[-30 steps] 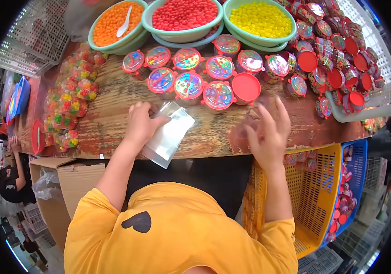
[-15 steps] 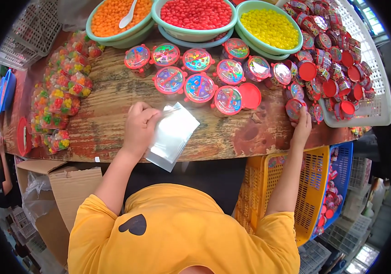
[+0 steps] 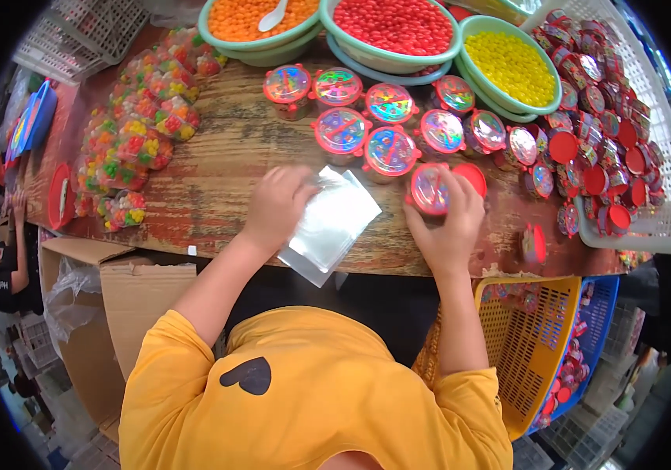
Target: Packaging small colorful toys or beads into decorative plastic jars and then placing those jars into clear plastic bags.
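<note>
My left hand [image 3: 279,205], slightly blurred, has its fingers bent at the upper left edge of a stack of clear plastic bags [image 3: 331,223], which overhangs the table's front edge. My right hand [image 3: 455,227] is curled around a small round tub [image 3: 429,188] with a shiny patterned lid and red rim. Just behind that hand, a plain red lid [image 3: 473,177] partly shows. More tubs of the same kind [image 3: 390,151] stand upright in loose rows beyond my hands. One tub [image 3: 534,244] lies on its side to the right, near the table edge.
Basins of orange [image 3: 261,43], red [image 3: 394,63] and yellow candies [image 3: 508,66] line the back. Candy-filled clear packs [image 3: 143,141] are piled at left. A white crate [image 3: 669,227] heaped with tubs stands right, yellow [image 3: 527,337] and blue baskets below. A cardboard box [image 3: 147,305] sits lower left.
My right hand has moved left from beside the white crate to the front tub. A tub now lies on its side near the crate. The whole view has shifted.
</note>
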Tool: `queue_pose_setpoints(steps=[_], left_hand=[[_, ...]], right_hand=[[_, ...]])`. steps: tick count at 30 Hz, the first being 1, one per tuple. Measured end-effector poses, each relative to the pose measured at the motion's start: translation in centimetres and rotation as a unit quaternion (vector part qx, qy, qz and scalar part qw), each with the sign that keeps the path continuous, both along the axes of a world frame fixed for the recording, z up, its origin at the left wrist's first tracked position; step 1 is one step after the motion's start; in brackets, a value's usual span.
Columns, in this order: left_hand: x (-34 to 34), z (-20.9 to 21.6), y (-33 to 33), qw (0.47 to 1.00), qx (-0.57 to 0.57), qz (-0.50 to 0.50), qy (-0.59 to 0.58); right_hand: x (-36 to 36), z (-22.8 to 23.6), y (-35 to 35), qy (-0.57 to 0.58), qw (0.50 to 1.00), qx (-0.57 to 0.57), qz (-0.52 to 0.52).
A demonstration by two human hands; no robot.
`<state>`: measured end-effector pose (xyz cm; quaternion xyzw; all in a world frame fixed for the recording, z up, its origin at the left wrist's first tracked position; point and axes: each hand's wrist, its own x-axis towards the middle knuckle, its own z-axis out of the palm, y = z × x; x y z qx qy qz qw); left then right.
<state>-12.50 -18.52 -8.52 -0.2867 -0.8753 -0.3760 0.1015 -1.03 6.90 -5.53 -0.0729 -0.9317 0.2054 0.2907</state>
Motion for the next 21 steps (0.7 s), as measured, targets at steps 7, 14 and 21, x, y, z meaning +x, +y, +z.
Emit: queue_pose_setpoints(steps=[7, 14, 21], left_hand=[[-0.4, 1.5, -1.1, 0.986, -0.111, -0.053, 0.112], [-1.0, 1.8, -1.1, 0.995, -0.001, 0.033, -0.099], [0.1, 7.1, -1.1, 0.985, 0.091, 0.087, -0.116]], right_hand=[[1.6, -2.3, 0.1, 0.051, 0.999, 0.019, -0.006], [1.3, -3.0, 2.3, 0.145, 0.922, -0.354, 0.060], [6.1, -1.2, 5.7, 0.153, 0.677, -0.710, 0.115]])
